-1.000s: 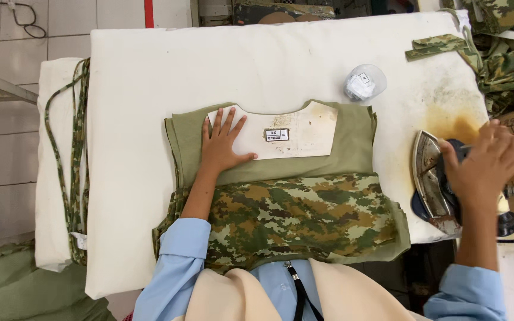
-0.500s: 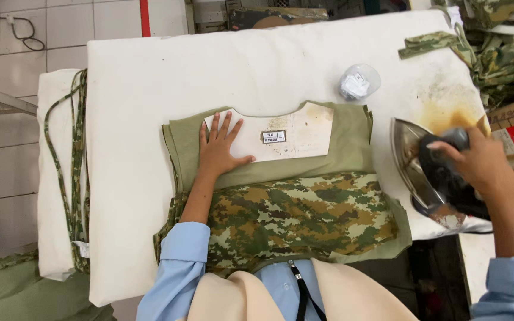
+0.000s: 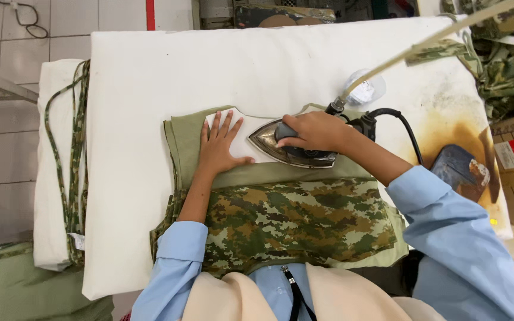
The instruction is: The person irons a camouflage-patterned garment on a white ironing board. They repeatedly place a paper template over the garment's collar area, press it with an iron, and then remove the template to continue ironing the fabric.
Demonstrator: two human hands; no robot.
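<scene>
- Our right hand [image 3: 313,131] has carried the iron [image 3: 292,148] from the tabletop's [image 3: 150,89] scorched edge onto the white pattern piece [image 3: 251,142], fingers wrapped around its handle.
- Our left hand [image 3: 220,145], fingers spread, presses that piece flat beside the iron; pressing has begun.

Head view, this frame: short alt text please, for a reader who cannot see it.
The right hand presses an iron on a white panel atop an olive and camouflage garment. The left hand lies flat on the panel, on a white padded table.
</scene>
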